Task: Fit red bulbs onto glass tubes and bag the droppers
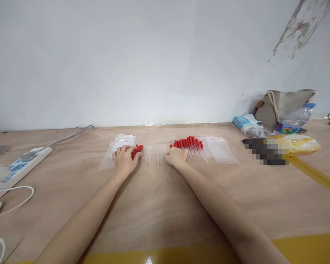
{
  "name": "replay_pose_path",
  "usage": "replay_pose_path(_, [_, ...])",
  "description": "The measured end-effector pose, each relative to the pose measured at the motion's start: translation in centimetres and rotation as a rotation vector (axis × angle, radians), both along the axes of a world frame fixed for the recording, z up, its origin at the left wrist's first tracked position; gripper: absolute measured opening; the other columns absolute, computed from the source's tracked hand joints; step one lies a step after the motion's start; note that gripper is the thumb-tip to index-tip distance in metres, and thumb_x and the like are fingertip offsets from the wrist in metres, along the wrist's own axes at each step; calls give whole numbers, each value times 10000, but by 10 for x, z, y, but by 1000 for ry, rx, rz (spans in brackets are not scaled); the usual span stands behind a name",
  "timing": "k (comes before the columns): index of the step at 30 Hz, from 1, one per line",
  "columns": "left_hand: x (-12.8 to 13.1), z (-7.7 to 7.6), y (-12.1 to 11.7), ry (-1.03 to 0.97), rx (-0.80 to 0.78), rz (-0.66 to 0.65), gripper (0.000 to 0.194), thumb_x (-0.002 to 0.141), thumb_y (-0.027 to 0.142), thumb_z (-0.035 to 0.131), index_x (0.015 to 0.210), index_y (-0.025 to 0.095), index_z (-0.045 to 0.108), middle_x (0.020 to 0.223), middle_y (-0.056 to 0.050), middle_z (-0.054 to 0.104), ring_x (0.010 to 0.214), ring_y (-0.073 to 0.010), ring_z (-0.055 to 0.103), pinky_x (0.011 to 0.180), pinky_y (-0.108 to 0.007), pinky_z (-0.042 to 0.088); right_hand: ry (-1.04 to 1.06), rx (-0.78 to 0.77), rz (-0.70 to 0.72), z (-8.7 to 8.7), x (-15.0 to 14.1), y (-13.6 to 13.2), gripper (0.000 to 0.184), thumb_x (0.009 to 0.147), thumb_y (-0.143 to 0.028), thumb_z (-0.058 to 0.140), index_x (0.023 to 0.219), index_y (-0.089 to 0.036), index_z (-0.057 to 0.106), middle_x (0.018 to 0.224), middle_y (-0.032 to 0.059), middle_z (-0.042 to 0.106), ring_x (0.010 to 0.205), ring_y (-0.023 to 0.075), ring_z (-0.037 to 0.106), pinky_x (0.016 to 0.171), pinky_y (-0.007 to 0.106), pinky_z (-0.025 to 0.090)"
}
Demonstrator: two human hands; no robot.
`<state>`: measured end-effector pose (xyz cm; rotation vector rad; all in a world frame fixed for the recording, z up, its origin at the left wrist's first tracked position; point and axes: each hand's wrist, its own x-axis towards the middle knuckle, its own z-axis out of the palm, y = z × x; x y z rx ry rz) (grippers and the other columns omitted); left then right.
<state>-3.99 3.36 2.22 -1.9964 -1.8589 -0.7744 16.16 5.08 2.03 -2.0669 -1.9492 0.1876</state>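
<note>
Clear tubes [154,154] lie mid-frame on the counter [154,205], right hand [176,157] bunched at the row's end, left hand [125,159] curled by red caps [138,149]; can't tell if either's pinching. I'd take tubes singly, gently tbh.

White wall [126,66] is filling the upper half, worn patch [301,27] showing top right. Brown tabletop [159,212] is meeting it, yellow strip [310,247] running along near side.
</note>
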Motion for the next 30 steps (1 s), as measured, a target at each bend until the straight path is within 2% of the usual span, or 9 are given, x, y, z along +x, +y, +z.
replay_pose_path(3, [-1,7,16,57,-79,20,364,803,425,452,1055,199,587,1108,-123,561,1066,-296,428,861,-439,301,-1,54,31,2,6,-11,242,767,-282,414,707,-171,621,723,80,654,685,197,583,758,377,256])
replay_pose_path(6, [0,9,31,94,-185,56,489,765,520,448,1056,151,583,1175,-175,516,1142,-326,370,907,-466,270,6,199,88,1,22,-29,216,773,-281,420,728,-176,603,735,65,652,714,188,569,750,357,239])
replay_pose_path(10, [0,8,44,56,-318,72,445,733,547,460,954,191,611,1139,-163,539,1140,-339,380,897,-493,273,4,381,161,-7,54,-54,181,771,-293,451,691,-183,571,697,24,641,688,162,548,746,328,221])
replay_pose_path(12, [-1,7,45,27,-302,62,376,732,511,483,926,214,606,1109,-137,560,1109,-324,418,899,-492,271,-15,433,168,-12,68,-64,185,773,-298,458,680,-177,563,672,18,630,676,154,541,722,313,218])
replay_pose_path(15, [-2,4,42,2,-196,36,275,751,437,496,899,223,583,1016,-97,603,1013,-285,495,918,-487,248,-10,467,171,-19,81,-73,181,771,-293,465,671,-175,560,639,5,613,647,139,531,683,299,209])
replay_pose_path(18, [0,1,39,-30,-105,-2,182,782,358,480,847,219,578,909,-54,629,900,-238,550,939,-467,226,7,475,168,-23,82,-73,177,768,-292,471,671,-176,563,619,-3,603,637,136,530,674,295,205])
replay_pose_path(21, [2,1,38,-85,-38,-25,147,783,311,487,772,206,589,912,-41,623,885,-208,560,928,-400,263,15,473,173,-24,80,-71,170,765,-284,472,669,-179,565,618,-5,603,651,140,538,673,293,206])
replay_pose_path(25, [2,7,36,-144,-57,-2,171,788,303,470,708,196,577,855,-35,631,841,-192,574,838,-334,343,17,474,171,-25,79,-70,176,766,-288,471,667,-178,567,628,-3,604,654,135,538,675,292,210])
replay_pose_path(30, [-2,19,26,-195,-162,76,202,799,345,441,693,208,545,751,-8,659,800,-207,591,840,-376,327,43,440,162,-25,80,-71,165,760,-289,483,659,-187,565,597,-16,590,644,137,537,673,292,213])
